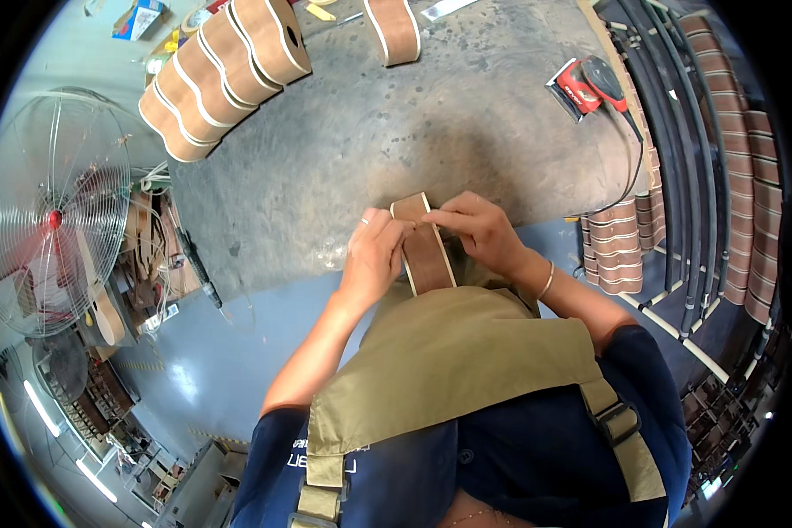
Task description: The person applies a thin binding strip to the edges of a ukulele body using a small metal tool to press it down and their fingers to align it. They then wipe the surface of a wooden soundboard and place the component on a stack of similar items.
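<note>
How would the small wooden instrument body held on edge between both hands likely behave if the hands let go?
The instrument body looks like a thin-walled hollow wooden shell, so probably stiff and light for its size. Held on its narrow side between left hand and right hand at the workbench edge, it would likely tip over.

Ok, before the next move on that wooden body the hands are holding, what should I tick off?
1. Both hands on the wooden body: ok, left hand and right hand grip it.
2. Body propped at the bench edge: ok.
3. Sander away from the hands: ok, far right.
4. Sander running or off: cannot tell.
5. Row of bodies out of the way: ok.
</note>
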`<state>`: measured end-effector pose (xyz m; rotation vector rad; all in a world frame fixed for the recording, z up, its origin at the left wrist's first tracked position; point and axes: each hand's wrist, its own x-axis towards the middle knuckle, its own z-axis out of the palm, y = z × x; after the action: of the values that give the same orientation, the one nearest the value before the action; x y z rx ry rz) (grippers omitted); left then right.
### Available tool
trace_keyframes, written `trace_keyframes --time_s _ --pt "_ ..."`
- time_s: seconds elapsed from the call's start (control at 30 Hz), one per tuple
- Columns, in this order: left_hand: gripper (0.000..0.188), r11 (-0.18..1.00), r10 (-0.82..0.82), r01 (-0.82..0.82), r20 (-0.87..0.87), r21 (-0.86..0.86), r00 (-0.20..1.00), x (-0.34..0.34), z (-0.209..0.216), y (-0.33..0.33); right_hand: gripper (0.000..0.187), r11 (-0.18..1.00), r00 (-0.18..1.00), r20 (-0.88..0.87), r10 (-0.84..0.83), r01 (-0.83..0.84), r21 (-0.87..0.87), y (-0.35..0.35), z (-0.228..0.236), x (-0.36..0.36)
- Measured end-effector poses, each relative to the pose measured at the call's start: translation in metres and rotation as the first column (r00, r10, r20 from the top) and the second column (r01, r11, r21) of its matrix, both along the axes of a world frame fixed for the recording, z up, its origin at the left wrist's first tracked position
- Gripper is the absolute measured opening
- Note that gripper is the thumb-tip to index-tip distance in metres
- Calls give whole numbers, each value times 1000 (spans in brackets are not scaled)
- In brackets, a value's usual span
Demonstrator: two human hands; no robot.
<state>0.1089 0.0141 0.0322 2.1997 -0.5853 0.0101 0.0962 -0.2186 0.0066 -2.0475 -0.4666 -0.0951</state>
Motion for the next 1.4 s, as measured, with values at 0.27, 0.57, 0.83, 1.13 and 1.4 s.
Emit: trace_keyframes --time_s 0.27,0.57,0.83,1.13,1.4 --pt "4 996 -4 5 -17 84 1000 23 -9 6 34 987 989 -119 89 -104 -120 -6 -12 22" --pt "28 976 -215 217 133 3 967 -53 -15 9 36 990 987 -102 125 -131 -57 -14 11 -69" --pt "10 995 -18 -2 205 100 979 4 7 -4 33 993 990 115 77 -65 -101 -17 -10 5" --pt "26 985 -118 64 350 162 929 -26 -9 2 40 996 997 17 70 -69 -63 -13 -4 -30" --pt "4 968 -250 242 -151 -69 957 -56 10 6 44 959 899 -352 259 -282 -16 -36 19 -60"
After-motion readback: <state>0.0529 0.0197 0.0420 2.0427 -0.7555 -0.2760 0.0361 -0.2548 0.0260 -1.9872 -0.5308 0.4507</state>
